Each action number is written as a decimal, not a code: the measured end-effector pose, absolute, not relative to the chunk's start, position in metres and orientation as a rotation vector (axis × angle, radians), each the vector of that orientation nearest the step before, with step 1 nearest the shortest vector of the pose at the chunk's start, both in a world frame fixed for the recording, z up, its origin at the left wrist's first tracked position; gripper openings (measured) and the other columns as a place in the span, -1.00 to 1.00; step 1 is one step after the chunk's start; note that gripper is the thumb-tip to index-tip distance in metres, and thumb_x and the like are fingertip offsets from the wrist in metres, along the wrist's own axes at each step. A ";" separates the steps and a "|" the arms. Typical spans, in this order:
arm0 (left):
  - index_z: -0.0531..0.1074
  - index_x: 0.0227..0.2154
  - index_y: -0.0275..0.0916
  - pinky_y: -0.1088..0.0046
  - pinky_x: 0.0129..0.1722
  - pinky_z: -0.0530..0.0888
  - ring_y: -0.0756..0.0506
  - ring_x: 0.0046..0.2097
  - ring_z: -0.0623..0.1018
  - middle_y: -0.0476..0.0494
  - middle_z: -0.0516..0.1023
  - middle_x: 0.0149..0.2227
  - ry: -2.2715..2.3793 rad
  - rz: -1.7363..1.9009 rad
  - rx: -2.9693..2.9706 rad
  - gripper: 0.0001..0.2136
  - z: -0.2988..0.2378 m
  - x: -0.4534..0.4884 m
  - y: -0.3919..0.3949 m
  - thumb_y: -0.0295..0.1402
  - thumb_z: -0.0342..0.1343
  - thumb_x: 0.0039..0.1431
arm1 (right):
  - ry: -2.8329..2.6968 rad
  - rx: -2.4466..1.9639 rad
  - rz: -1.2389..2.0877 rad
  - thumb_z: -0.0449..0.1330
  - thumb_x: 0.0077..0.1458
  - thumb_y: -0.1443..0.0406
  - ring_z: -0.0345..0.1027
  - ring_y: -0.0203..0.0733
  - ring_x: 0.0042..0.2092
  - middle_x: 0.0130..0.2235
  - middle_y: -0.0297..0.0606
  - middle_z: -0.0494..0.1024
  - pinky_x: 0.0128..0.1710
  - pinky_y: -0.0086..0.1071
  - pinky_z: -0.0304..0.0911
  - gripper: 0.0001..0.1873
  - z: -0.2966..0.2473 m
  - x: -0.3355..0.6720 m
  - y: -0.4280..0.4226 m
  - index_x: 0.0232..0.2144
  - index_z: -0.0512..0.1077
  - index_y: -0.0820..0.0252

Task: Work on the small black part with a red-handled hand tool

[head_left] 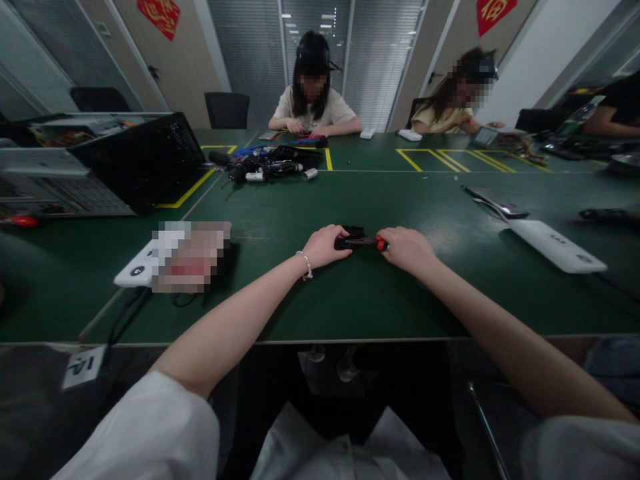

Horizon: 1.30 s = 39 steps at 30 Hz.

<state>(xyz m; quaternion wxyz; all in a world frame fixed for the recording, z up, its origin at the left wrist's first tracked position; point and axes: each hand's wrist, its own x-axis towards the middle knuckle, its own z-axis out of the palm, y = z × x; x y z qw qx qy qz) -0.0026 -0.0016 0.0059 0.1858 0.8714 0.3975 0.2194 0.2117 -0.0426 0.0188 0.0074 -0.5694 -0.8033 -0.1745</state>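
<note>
Just in front of me, my left hand point(324, 245) is closed around a small black part point(354, 233) low over the green table; its exact kind is too dark to make out. My right hand point(411, 248) wraps around a red-handled tool that looks like pliers point(370, 242). The metal end of the tool points left and meets the black part between the two hands. Most of the tool's handles are hidden inside my right fist.
On the green table point(280, 293), a white power bank point(131, 272) lies left and another white power bank point(557, 247) right. An opened computer case point(145, 163) stands far left. Black cables and parts point(273, 163) lie in a heap ahead. Two people sit across the table.
</note>
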 end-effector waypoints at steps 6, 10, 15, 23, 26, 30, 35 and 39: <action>0.38 -0.26 -0.24 0.31 -0.20 0.40 -0.13 -0.16 0.44 -0.14 0.45 -0.19 1.116 0.610 2.456 -0.73 0.007 -0.003 -0.002 -0.24 0.14 -0.03 | -2.518 -1.760 -0.532 0.02 -0.01 0.33 0.33 -0.14 -0.30 -0.29 -0.17 0.50 -0.39 -0.34 0.12 -0.78 0.018 0.213 -0.042 -0.28 0.38 0.22; 0.38 -0.25 -0.23 0.31 -0.20 0.39 -0.13 -0.16 0.44 -0.13 0.45 -0.20 1.109 0.619 2.470 -0.72 0.005 -0.003 -0.001 -0.23 0.14 -0.03 | -2.505 -1.768 -0.526 0.04 -0.02 0.33 0.34 -0.13 -0.30 -0.27 -0.16 0.51 -0.38 -0.34 0.13 -0.77 0.017 0.214 -0.042 -0.26 0.37 0.22; 0.37 -0.25 -0.23 0.32 -0.20 0.39 -0.13 -0.15 0.44 -0.13 0.44 -0.19 1.115 0.607 2.468 -0.72 0.004 -0.003 0.000 -0.22 0.14 -0.02 | -2.508 -1.771 -0.526 0.04 -0.02 0.32 0.35 -0.11 -0.28 -0.25 -0.14 0.51 -0.37 -0.33 0.14 -0.71 0.016 0.213 -0.042 -0.20 0.35 0.23; 0.37 -0.25 -0.23 0.31 -0.18 0.40 -0.14 -0.13 0.44 -0.13 0.44 -0.18 1.122 0.576 2.447 -0.73 0.008 -0.003 -0.002 -0.22 0.14 -0.01 | -2.501 -1.825 -0.514 0.02 0.01 0.30 0.34 -0.13 -0.29 -0.25 -0.13 0.51 -0.37 -0.34 0.14 -0.72 0.020 0.211 -0.044 -0.20 0.36 0.22; 0.37 -0.25 -0.23 0.32 -0.18 0.40 -0.13 -0.14 0.44 -0.13 0.44 -0.19 1.114 0.595 2.461 -0.73 0.007 -0.003 -0.002 -0.23 0.13 -0.02 | -2.526 -1.804 -0.524 0.02 -0.01 0.33 0.34 -0.13 -0.28 -0.28 -0.15 0.51 -0.36 -0.33 0.13 -0.79 0.021 0.212 -0.044 -0.29 0.38 0.22; 0.37 -0.26 -0.23 0.33 -0.19 0.39 -0.13 -0.15 0.44 -0.13 0.44 -0.20 1.124 0.612 2.469 -0.74 0.006 -0.003 -0.002 -0.23 0.14 -0.02 | -2.530 -1.782 -0.558 0.01 -0.01 0.34 0.33 -0.13 -0.29 -0.29 -0.17 0.50 -0.38 -0.33 0.12 -0.80 0.021 0.212 -0.043 -0.31 0.38 0.22; 0.37 -0.26 -0.23 0.32 -0.18 0.39 -0.13 -0.15 0.44 -0.12 0.44 -0.20 1.124 0.614 2.463 -0.73 0.005 -0.003 -0.001 -0.23 0.15 -0.03 | -2.526 -1.795 -0.547 0.01 0.00 0.33 0.32 -0.15 -0.31 -0.30 -0.18 0.50 -0.39 -0.35 0.11 -0.80 0.022 0.211 -0.043 -0.30 0.38 0.21; 0.37 -0.26 -0.23 0.32 -0.19 0.39 -0.13 -0.15 0.44 -0.13 0.44 -0.20 1.120 0.612 2.454 -0.73 0.007 -0.003 -0.002 -0.23 0.14 -0.02 | -2.522 -1.806 -0.529 0.02 -0.01 0.32 0.32 -0.15 -0.30 -0.29 -0.17 0.50 -0.38 -0.34 0.12 -0.79 0.023 0.212 -0.045 -0.29 0.38 0.20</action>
